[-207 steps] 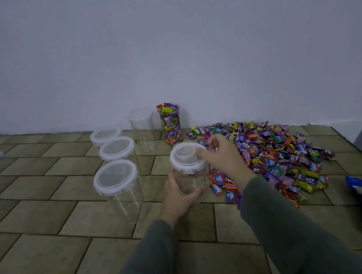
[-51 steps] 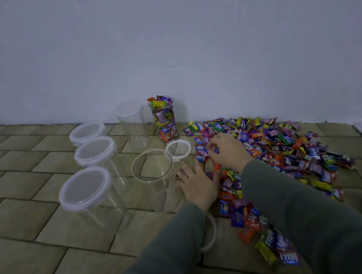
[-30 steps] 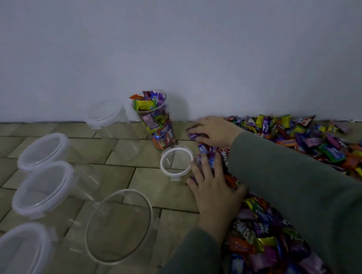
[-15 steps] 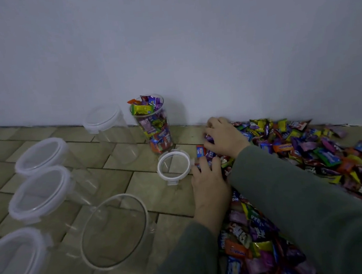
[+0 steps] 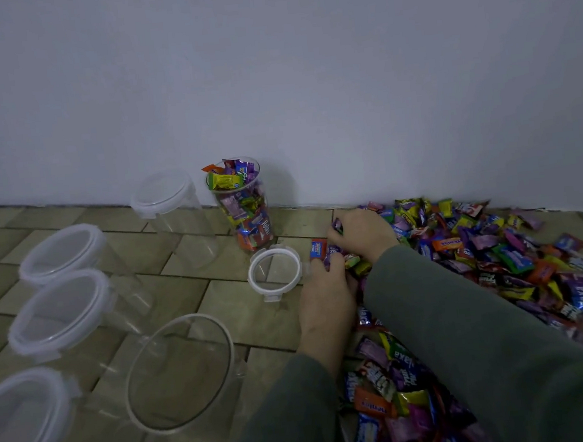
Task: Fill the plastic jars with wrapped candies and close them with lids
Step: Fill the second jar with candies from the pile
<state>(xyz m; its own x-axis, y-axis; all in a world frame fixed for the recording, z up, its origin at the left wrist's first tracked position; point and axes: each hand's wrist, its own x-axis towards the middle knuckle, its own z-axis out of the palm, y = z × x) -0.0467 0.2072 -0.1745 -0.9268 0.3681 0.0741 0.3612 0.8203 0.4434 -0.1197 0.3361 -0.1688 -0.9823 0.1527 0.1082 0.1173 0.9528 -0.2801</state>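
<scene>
Tan tiled floor against white wall; beside the candy pile: loose lid, left hand and right hand, fingers curled gathering candies.

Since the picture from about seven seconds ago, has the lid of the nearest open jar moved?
Yes. The lid sat on the open jar then; now it lies on the floor by the filled jar.

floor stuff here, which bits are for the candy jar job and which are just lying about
For the job: open empty jar, loose lid, candy pile, filled jar, four lidded empty jars, both hands.
Just there: tiled floor, wall.
</scene>
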